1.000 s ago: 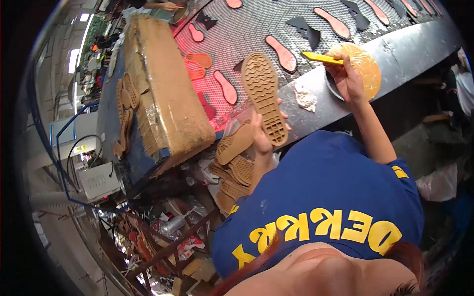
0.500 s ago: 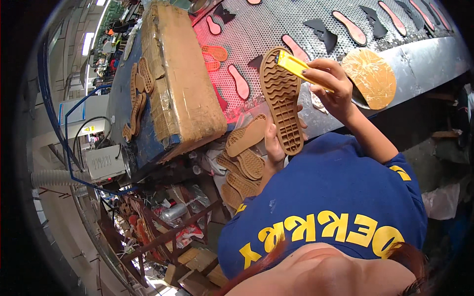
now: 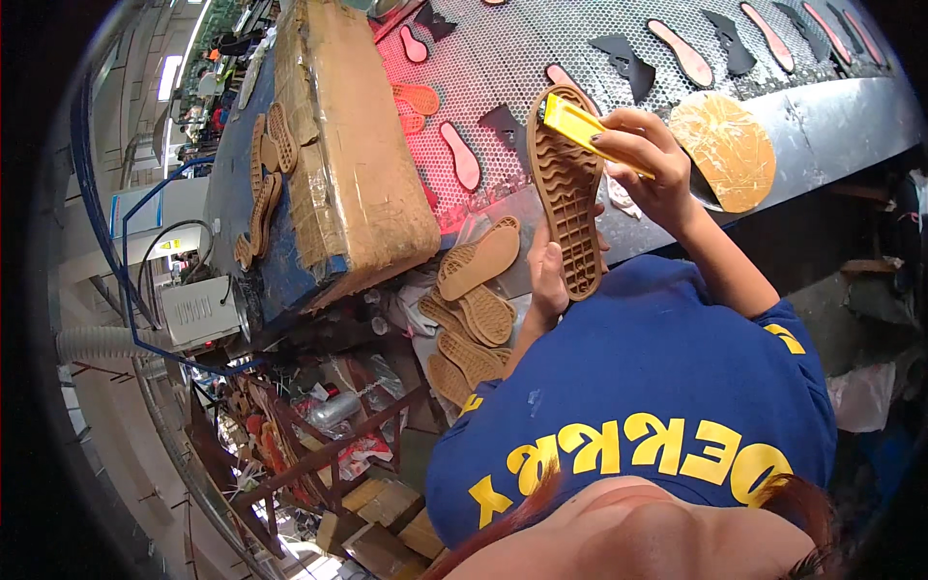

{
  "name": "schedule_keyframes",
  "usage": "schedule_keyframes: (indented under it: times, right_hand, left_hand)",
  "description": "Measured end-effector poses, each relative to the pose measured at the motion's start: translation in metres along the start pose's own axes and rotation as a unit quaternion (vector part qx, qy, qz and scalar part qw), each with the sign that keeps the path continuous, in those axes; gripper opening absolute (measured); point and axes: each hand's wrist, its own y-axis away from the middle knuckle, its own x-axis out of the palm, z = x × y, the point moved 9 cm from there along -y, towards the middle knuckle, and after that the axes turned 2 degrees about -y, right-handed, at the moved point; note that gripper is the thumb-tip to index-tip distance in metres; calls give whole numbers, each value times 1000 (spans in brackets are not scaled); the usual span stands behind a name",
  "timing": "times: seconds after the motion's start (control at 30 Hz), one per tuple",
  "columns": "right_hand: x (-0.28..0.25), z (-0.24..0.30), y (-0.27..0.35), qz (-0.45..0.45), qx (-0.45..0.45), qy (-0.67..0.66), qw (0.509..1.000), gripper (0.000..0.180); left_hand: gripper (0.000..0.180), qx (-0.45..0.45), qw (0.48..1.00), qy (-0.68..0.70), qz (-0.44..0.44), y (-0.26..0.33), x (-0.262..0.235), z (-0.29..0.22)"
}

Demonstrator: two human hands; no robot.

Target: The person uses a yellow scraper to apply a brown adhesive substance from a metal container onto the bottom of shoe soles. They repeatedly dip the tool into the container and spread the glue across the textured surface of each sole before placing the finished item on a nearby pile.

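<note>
My left hand (image 3: pixel 547 277) grips a brown shoe sole (image 3: pixel 578 198) near its lower end, its fingers wrapping behind. The sole is held up at a slant, with its wavy ribs and square grid cells facing me. In my right hand (image 3: pixel 650 159) is a flat yellow tool (image 3: pixel 572 123), pinched between thumb and fingers. The tool's dark end rests at the upper rim of the sole; its exact kind is hard to make out. Left of the sole, several more brown soles (image 3: pixel 480 259) lie in a loose pile by the table edge.
A taped cardboard box (image 3: pixel 362 145) stands at left on a blue surface (image 3: pixel 227 208) that also bears soles. Pink insoles (image 3: pixel 460 157) and black cut pieces (image 3: pixel 626 68) lie on a perforated conveyor (image 3: pixel 541 39). A round tan disc (image 3: pixel 725 153) sits at the metal edge.
The sole has shifted slightly right and turned, so its rim slants more. The yellow tool's end now meets the upper left of the rim. My right hand has barely moved.
</note>
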Motion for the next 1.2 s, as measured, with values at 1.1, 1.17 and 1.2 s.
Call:
schedule_keyframes:
  times: [1.1,1.17,1.2]
  right_hand:
    - [18,21,59,210,64,-186,958,20]
    - [13,14,54,170,61,-133,975,22]
    - [12,11,50,149,62,-134,978,24]
  left_hand:
    - [81,-128,942,304,-64,-23,-17,24]
    - [81,-120,942,313,-15,-23,-11,20]
    - [80,-120,944,308,-11,-23,-11,20]
